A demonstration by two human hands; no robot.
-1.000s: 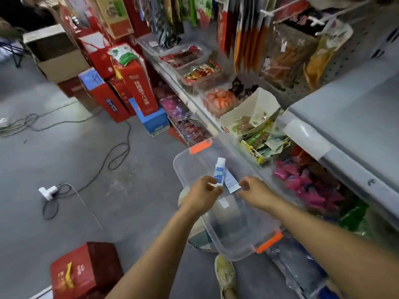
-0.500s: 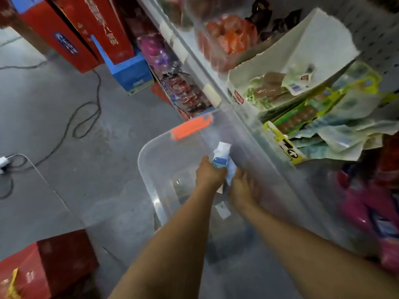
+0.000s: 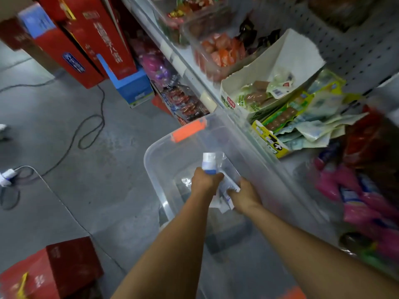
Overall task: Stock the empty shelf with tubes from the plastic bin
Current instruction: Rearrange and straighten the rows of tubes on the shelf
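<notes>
A clear plastic bin (image 3: 155, 169) with orange latches stands below me beside the shelf unit. Both my hands are down inside it. My left hand (image 3: 204, 182) grips a white tube with a blue band (image 3: 209, 162), whose top sticks up above my fist. My right hand (image 3: 245, 194) holds another white tube (image 3: 226, 188) that lies slanted between the two hands. White tubes or papers lie blurred under the hands. The empty shelf is out of view.
A shelf edge (image 3: 183, 67) runs along the bin's right side, loaded with snack trays, an open white carton (image 3: 280, 61) and sausage packs. Red and blue boxes (image 3: 103, 46) stand at the back left. A black cable (image 3: 86, 134) loops across the grey floor. A red box (image 3: 54, 270) sits at bottom left.
My view has tilted down and closer to the bin. Both hands have reached deeper into it, and my right hand has closed on a second tube.
</notes>
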